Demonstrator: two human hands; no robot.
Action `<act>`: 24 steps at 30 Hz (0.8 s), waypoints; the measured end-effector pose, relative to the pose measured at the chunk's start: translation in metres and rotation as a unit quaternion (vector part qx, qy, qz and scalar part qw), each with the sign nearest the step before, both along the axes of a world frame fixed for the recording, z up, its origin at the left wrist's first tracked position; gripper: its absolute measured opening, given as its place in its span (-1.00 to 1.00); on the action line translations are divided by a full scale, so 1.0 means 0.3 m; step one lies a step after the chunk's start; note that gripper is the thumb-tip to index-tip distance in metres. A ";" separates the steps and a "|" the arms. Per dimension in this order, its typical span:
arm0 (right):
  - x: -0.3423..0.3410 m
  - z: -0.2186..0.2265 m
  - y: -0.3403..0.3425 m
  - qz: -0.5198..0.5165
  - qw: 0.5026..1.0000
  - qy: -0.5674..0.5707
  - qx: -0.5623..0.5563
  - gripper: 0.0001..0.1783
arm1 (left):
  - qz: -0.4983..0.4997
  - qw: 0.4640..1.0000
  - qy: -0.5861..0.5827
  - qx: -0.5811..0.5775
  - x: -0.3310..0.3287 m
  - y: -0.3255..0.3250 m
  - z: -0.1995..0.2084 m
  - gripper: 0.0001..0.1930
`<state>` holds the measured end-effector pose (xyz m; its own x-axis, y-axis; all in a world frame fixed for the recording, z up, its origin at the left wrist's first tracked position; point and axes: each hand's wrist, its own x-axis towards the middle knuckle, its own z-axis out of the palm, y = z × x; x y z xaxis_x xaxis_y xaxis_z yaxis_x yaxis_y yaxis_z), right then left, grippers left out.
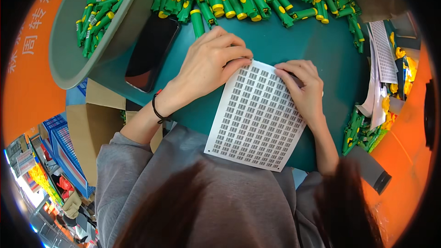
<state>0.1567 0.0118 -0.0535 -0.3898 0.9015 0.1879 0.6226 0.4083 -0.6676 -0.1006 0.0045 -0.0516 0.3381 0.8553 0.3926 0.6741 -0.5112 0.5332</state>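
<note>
A white sheet of barcode labels [257,115] slants over the table edge and my lap, its rows covered in small black-printed stickers. At its upper left corner, my left hand [213,62] is closed in a pinch, thumb against the fingertips. My right hand [304,82] grips the upper right part of the sheet, its thumb and fingers curled together there. Whether a loose label is between the fingers of either hand is too small to tell. Just beyond my left knuckles lies a green tube with a yellow cap [197,24].
Many green and yellow tubes [257,0] are heaped along the far side of the green table [340,64]. A grey-green basin [64,71] holds more of them. A black phone [151,55] lies beside it. Cardboard boxes [94,128] stand at left; papers [383,55] at right.
</note>
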 end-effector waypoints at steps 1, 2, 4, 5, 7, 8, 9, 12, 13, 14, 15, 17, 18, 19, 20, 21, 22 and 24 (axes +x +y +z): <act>-0.003 0.001 0.002 -0.002 1.000 -0.004 0.003 -0.89 | -0.011 0.999 -0.011 -0.028 0.000 0.006 -0.005 -0.88; -0.007 0.003 0.005 0.001 1.000 -0.004 0.004 -0.89 | -0.009 0.999 -0.015 -0.027 -0.002 0.008 0.001 -0.89; -0.009 0.008 0.010 0.005 1.000 -0.009 -0.001 -0.90 | -0.014 1.000 -0.013 -0.009 0.002 0.010 0.005 -0.89; -0.004 0.011 0.019 0.003 1.000 -0.011 0.001 -0.90 | -0.015 1.000 -0.007 0.007 0.003 0.009 0.009 -0.89; 0.013 0.017 0.058 0.025 1.000 0.008 -0.002 -0.90 | -0.019 0.999 -0.032 0.017 -0.003 0.005 0.031 -0.89; 0.025 0.025 0.105 0.005 0.999 0.038 0.011 -0.88 | -0.018 0.998 -0.054 0.023 -0.004 0.001 0.045 -0.89; 0.046 0.039 0.177 -0.003 0.997 0.015 0.081 -0.82 | -0.021 0.998 -0.052 0.025 -0.002 -0.006 0.064 -0.89; 0.118 0.075 0.366 -0.022 0.967 -0.170 0.187 -0.64 | -0.008 0.995 -0.097 0.005 0.011 -0.021 0.111 -0.87; 0.138 0.070 0.413 0.013 0.953 -0.211 0.217 -0.63 | -0.017 0.992 -0.121 -0.026 0.015 -0.022 0.115 -0.84; 0.155 0.063 0.417 0.009 0.952 -0.213 0.219 -0.63 | -0.027 0.987 -0.146 -0.058 0.020 -0.023 0.118 -0.80; 0.151 0.064 0.425 0.035 0.945 -0.215 0.245 -0.63 | -0.025 0.987 -0.145 -0.055 0.022 -0.024 0.125 -0.80; 0.145 0.077 0.413 0.060 0.935 -0.220 0.270 -0.63 | -0.009 0.967 -0.234 -0.100 0.035 -0.018 0.145 -0.65; 0.130 0.091 0.369 0.066 0.950 -0.173 0.250 -0.65 | -0.004 0.967 -0.234 -0.100 0.039 -0.015 0.152 -0.65; 0.118 0.104 0.310 0.070 0.963 -0.126 0.227 -0.68 | -0.001 0.967 -0.239 -0.089 0.049 -0.010 0.158 -0.55; 0.099 0.110 0.235 0.046 0.988 -0.041 0.142 -0.69 | 0.004 0.967 -0.242 -0.079 0.062 -0.008 0.153 -0.45; 0.081 0.130 0.148 0.014 0.998 0.039 0.055 -0.70 | 0.003 0.966 -0.245 -0.084 0.085 -0.005 0.149 -0.45; 0.068 0.139 0.092 0.032 0.994 0.081 0.061 -0.69 | -0.016 0.954 -0.280 -0.106 0.115 -0.003 0.142 -0.39; 0.081 0.133 0.000 0.026 0.990 0.130 0.057 -0.65 | -0.066 0.919 -0.341 -0.186 0.153 -0.005 0.147 -0.36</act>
